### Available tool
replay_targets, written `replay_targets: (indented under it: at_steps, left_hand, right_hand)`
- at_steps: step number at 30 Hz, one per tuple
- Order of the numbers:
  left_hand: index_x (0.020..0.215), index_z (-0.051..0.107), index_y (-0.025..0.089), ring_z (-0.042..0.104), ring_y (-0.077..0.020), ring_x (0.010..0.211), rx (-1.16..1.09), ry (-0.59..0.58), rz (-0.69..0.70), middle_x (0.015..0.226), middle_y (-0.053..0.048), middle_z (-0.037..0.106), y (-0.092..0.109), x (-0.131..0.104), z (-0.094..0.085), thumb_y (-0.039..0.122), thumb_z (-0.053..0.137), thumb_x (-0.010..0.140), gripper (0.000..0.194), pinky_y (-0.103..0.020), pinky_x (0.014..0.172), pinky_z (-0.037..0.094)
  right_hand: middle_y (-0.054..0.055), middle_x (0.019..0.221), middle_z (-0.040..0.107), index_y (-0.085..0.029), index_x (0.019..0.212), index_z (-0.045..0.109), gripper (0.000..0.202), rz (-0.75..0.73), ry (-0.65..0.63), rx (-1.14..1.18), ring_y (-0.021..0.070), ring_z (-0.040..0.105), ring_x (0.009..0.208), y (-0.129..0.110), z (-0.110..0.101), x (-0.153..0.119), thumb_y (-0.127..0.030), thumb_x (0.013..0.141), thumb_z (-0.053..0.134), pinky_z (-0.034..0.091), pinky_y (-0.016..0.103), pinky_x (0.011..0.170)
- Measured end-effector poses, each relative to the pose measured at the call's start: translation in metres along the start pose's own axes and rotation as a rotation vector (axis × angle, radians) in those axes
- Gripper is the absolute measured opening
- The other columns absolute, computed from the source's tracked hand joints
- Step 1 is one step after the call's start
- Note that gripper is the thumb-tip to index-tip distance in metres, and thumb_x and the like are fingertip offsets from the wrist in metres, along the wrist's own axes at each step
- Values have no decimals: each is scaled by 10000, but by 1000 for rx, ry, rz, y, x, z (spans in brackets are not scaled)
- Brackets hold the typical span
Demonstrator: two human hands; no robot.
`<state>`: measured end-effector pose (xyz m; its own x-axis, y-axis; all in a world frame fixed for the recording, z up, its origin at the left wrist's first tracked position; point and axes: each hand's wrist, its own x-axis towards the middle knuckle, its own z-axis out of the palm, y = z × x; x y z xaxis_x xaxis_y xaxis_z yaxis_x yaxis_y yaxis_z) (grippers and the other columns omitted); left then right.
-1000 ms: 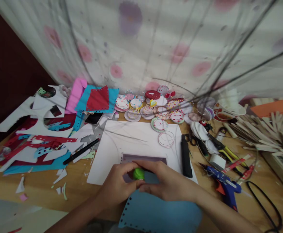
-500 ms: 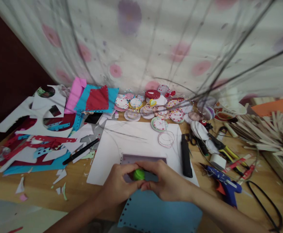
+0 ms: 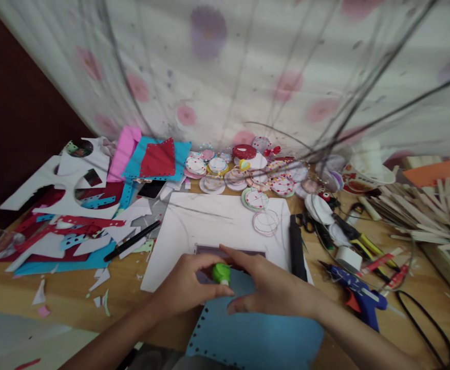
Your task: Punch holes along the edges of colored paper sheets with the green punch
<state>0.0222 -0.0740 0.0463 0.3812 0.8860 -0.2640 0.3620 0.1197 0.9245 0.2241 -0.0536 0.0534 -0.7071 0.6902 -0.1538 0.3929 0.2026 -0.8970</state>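
Observation:
My left hand (image 3: 188, 285) pinches a small, rounded bright-green thing with a white tip (image 3: 220, 273) between thumb and fingers; its exact kind does not show. Just to its right, my right hand (image 3: 265, 288) is open, thumb apart from the fingers, with nothing visible in it. Beneath both hands lies a blue sheet (image 3: 256, 334) with dark dots down its left edge. Behind the fingers, a dark-framed greyish rectangle (image 3: 205, 250) rests on white paper (image 3: 205, 218), mostly hidden.
Paper offcuts (image 3: 97, 241) and a black pen (image 3: 132, 240) lie left. Several decorated paper discs (image 3: 256, 199) line the back. To the right are a black box cutter-like bar (image 3: 296, 249), a blue glue gun (image 3: 358, 293), yellow-black pliers (image 3: 363, 246) and wooden sticks (image 3: 425, 210).
My right hand has come away from the green thing and opened. My left hand keeps hold of it, and its white tip now shows. The view has shifted slightly.

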Motion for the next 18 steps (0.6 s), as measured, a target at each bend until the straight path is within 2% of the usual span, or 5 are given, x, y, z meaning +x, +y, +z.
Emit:
replay_targets:
  at_steps: [2, 4, 7, 11, 18]
  left_hand:
    - [969, 713, 166, 629, -186, 813, 14, -4, -14, 851, -14, 721, 1, -2, -3, 258, 775, 665, 323, -241, 729, 484]
    - [949, 712, 163, 627, -184, 813, 47, 3, -28, 845, -10, 716, 1, -4, -6, 264, 793, 644, 331, -240, 733, 483]
    - [960, 714, 180, 621, -183, 820, 114, 0, -22, 857, -1, 716, 0, -9, -9, 271, 810, 626, 360, -240, 743, 478]
    - [946, 699, 211, 620, -187, 861, 138, 39, 12, 894, 10, 706, -2, -20, -15, 288, 775, 677, 290, -238, 779, 473]
    - [1065, 608, 229, 590, -226, 1107, -98, 217, 4, 1130, -53, 668, -27, -50, -18, 386, 624, 818, 293, -268, 923, 469]
  right_hand:
    - [66, 1107, 691, -204, 1259, 563, 537, 41, 1, -83, 220, 638, 981, 3, 0, -4, -228, 751, 733, 476, 291, 838]
    - [28, 806, 715, -177, 963, 695, 149, 74, -2, -186, 168, 637, 716, 6, 1, -9, -174, 838, 615, 455, 236, 650]
    - [-1, 591, 622, -164, 699, 658, 227, 100, 19, -278, 126, 536, 550, 8, 5, -17, -193, 890, 539, 358, 218, 528]
    - [0, 640, 626, -189, 722, 624, 234, 131, 72, -260, 135, 543, 588, 6, 6, -30, -255, 912, 505, 367, 221, 547]
    - [28, 770, 646, -210, 811, 605, 260, 191, 408, -141, 189, 605, 736, 26, 13, -70, -388, 924, 453, 458, 260, 677]
